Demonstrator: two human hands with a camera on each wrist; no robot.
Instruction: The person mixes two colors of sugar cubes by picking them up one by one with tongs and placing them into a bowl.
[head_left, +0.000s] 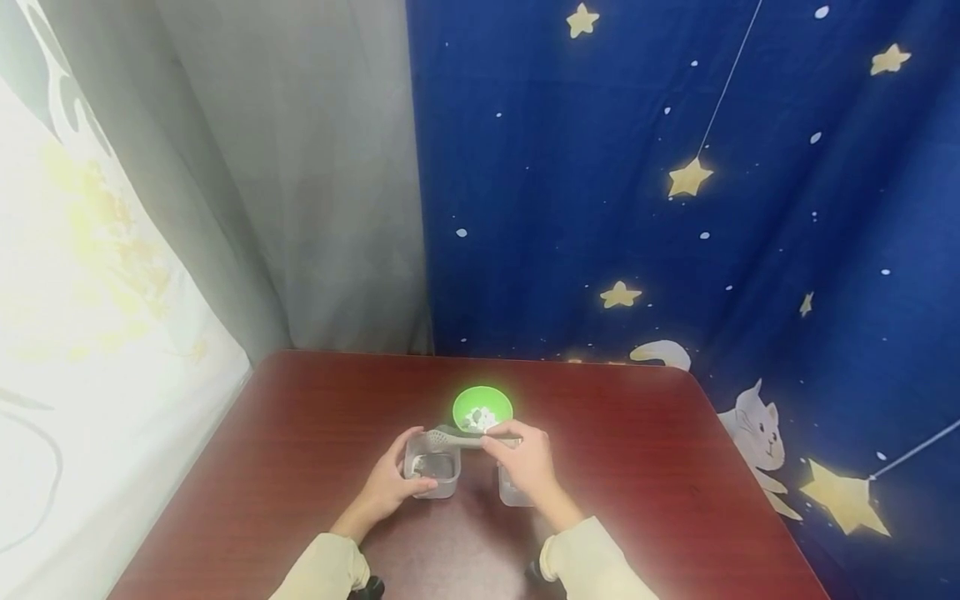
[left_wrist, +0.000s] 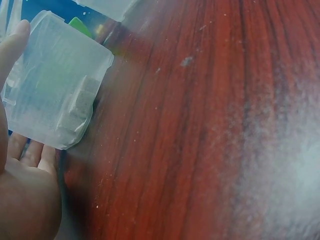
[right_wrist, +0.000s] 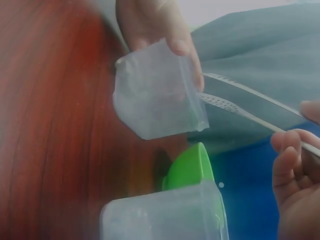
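Observation:
My left hand (head_left: 386, 485) grips a clear plastic container (head_left: 446, 487), thumb on the near side and fingers round the far side. Through its wall in the left wrist view, greyish block-like pieces (left_wrist: 80, 102) show along one side. Grey tongs (right_wrist: 226, 104) with perforated ends are held between the thumb and fingers of my right hand (head_left: 531, 461). The two tong arms stand apart, their tips at the rim of the held container. Just beyond, a green bowl (head_left: 483, 395) holds several white and grey pieces (head_left: 481, 418).
A second clear container (head_left: 513, 497) stands below my right hand, partly covered by it. Everything is on a dark red wood-grain table (head_left: 637, 467). Behind the table hang a grey curtain (head_left: 337, 208) and a blue star-patterned one (head_left: 555, 183).

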